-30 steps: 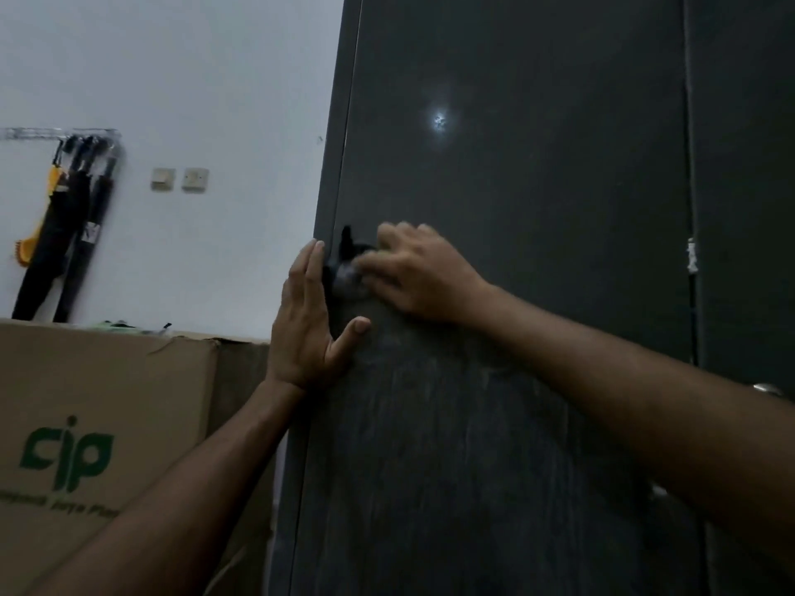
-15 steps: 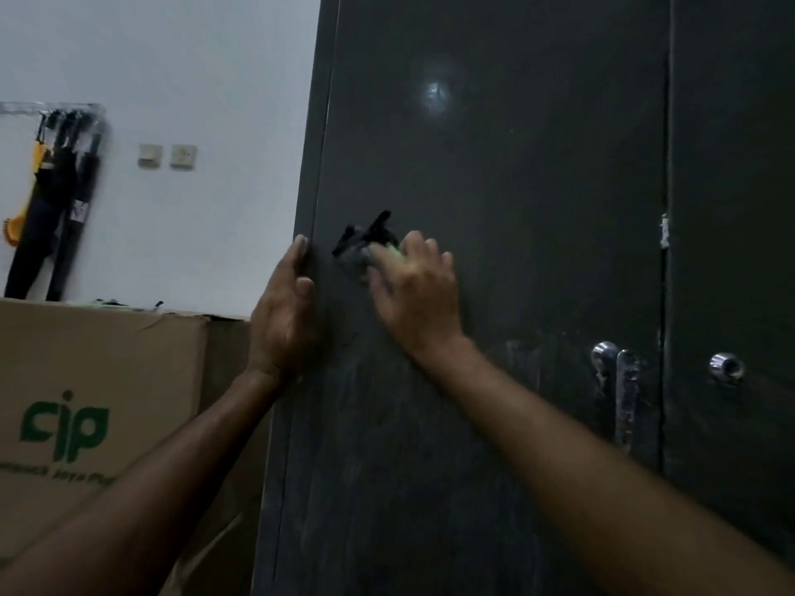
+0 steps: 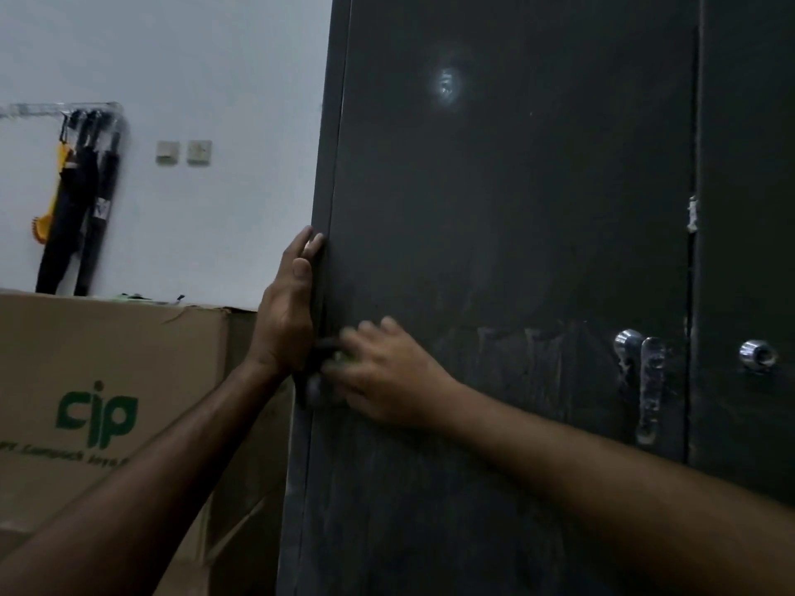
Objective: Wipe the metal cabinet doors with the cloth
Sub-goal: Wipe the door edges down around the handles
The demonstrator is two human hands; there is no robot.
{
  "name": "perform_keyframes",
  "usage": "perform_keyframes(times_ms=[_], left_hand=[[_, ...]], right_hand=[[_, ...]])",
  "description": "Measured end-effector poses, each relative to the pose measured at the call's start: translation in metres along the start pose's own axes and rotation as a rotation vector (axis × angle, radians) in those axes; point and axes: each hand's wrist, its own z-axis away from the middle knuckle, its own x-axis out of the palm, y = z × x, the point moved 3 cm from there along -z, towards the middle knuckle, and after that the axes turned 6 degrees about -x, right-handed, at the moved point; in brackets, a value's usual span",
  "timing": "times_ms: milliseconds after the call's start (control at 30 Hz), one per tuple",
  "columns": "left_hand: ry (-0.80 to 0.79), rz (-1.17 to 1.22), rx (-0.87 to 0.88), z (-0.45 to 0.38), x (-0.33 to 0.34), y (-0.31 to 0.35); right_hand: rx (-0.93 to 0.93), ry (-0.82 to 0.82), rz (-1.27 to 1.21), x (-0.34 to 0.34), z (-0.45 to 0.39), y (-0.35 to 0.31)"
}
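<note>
Cloth [image 3: 320, 372], dark and crumpled, is now pressed lower on the smooth dark metal door [image 3: 516, 208], left of centre frame, under the blurred right hand [image 3: 387, 376]. Door's edge is touched by the flat, straight-fingered left hand [image 3: 288, 311].

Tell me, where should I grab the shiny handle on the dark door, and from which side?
Probably the long flat lever hanging down from its round knob. Come straight from the front and wrap your hand around the lever's middle; it stands out from the door, and nothing blocks it.
</note>
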Motion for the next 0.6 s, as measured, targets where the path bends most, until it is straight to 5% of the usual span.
perform_keyframes(times_ms=[100, 200, 267, 400, 467, 600], left_hand=[[0.003, -0.033, 0.01, 0.003, 0.0, 0.002], [0.003, -0.059, 0.001, 0.005, 0.002, 0.001], [0.025, -0.089, 0.01, 0.006, 0.004, -0.002], [0.026, -0.193, 0.055, 0.012, 0.012, -0.004], [-0.009, -0.304, 0.08, 0.016, 0.014, -0.008], [-0.077, -0.518, 0.12, 0.021, 0.017, -0.02]], right_hand=[[-0.047, -0.073, 0.086, -0.016, 0.009, 0.037], [0.509, 0.206, 0.136, -0.046, -0.018, 0.092], [0.614, 0.269, 0.088, -0.039, -0.028, 0.078], [-0.111, -0.068, -0.012, -0.01, 0.013, 0.011], [-0.18, -0.089, 0.058, -0.03, 0.034, 0.043], [0.631, 0.304, 0.187, -0.091, 0.056, 0.142]])
